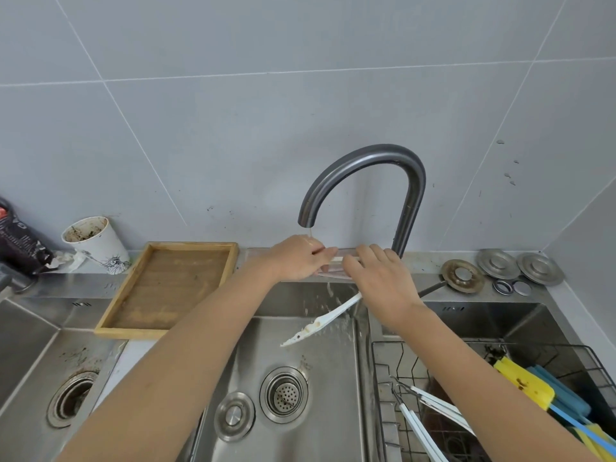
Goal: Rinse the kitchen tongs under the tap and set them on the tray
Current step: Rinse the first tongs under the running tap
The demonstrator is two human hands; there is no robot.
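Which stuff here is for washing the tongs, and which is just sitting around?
For the job:
tongs, dirty at the tip, held by both hands
left hand
right hand
tap
sink
tray

Just lying about:
paper cup
black bag
metal lids
plug
wire rack with other tongs and sponges
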